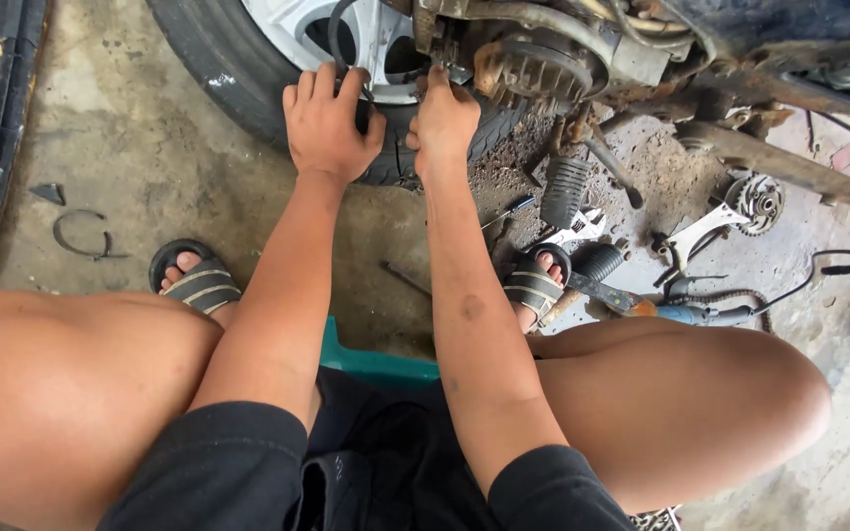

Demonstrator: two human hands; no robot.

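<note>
Layout, taken from the tyre (pixel 248 98):
- Tyre: upright on the concrete floor (pixel 150 187), top of view.
- Left hand (pixel 329 123): laid on the tyre's lower right part.
- Right hand (pixel 443 120): just right of the left hand, fingertips up at the hub parts (pixel 533 69) right of the tyre.
- Footpeg rubber (pixel 565 192): on the floor, right of and below the tyre.
- Adjustable wrench (pixel 582 228): just below the footpeg rubber.
- Sprocket (pixel 758 202): far right of the tyre, spanner (pixel 696 236) beside it.
- Screwdriver (pixel 509 210): between tyre and wrench.
- Curved strip (pixel 79 236): left of and below the tyre.
- Stool (pixel 376 362): nearest the viewer, under the person.
</note>
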